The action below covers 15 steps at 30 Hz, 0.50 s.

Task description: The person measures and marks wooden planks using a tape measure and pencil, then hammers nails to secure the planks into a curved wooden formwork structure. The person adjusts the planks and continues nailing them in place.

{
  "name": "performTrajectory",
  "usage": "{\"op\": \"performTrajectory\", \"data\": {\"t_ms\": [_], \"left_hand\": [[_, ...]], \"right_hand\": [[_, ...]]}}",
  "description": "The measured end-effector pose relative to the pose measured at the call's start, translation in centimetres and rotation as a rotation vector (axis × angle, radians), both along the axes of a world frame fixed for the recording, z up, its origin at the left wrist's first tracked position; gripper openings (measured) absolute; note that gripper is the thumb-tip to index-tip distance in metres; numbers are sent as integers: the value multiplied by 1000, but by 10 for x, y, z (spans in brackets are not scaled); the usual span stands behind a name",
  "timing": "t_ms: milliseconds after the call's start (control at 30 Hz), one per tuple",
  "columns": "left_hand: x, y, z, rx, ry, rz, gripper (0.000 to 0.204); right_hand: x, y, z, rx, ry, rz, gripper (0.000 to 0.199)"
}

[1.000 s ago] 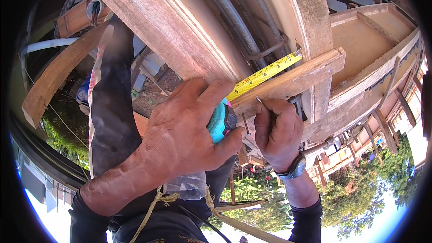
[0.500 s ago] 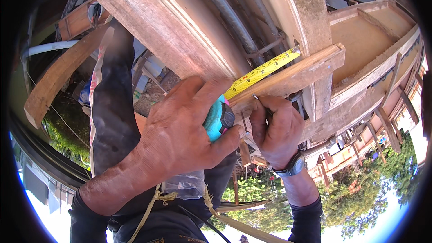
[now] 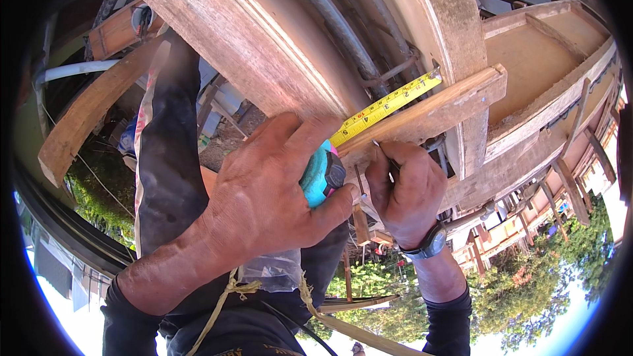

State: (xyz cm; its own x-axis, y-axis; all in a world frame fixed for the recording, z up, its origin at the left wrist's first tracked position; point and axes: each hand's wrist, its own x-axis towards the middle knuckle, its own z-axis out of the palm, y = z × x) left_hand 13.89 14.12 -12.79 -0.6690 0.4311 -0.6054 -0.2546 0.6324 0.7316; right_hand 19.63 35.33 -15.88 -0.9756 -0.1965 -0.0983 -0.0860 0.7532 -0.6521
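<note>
My left hand wraps round a tape measure with a turquoise case and black parts. Its yellow blade is drawn out to the upper right, along a narrow wooden batten, and its end reaches the inner side of the right-hand board. My right hand is closed just below the batten, thumb and forefinger pinching a thin, pointed thing with a shiny tip. Most of it is hidden by the fingers. A thin nail-like rod stands between my two hands, near my left thumb.
A thick wooden beam runs from the upper left towards my left hand. Metal pipes lie in the gap between the boards. A plywood form panel stands at the right. A curved plank is at the left beside my leg.
Both hands keep their grips and the tape stays drawn out along the batten. The view has shifted very slightly.
</note>
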Motion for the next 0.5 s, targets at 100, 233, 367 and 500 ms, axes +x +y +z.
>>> {"op": "performTrajectory", "data": {"t_ms": [100, 233, 367, 500], "left_hand": [[1, 0, 0, -3, -1, 5, 64], [1, 0, -2, 14, 27, 14, 64], [-1, 1, 0, -7, 8, 5, 65], [-3, 1, 2, -19, -23, 0, 65]], "right_hand": [[0, 0, 2, 13, -34, -4, 29], [-1, 0, 6, -1, -67, -20, 30], [-2, -1, 8, -8, -102, -26, 30], [-2, -1, 8, -12, -94, -32, 31]]}}
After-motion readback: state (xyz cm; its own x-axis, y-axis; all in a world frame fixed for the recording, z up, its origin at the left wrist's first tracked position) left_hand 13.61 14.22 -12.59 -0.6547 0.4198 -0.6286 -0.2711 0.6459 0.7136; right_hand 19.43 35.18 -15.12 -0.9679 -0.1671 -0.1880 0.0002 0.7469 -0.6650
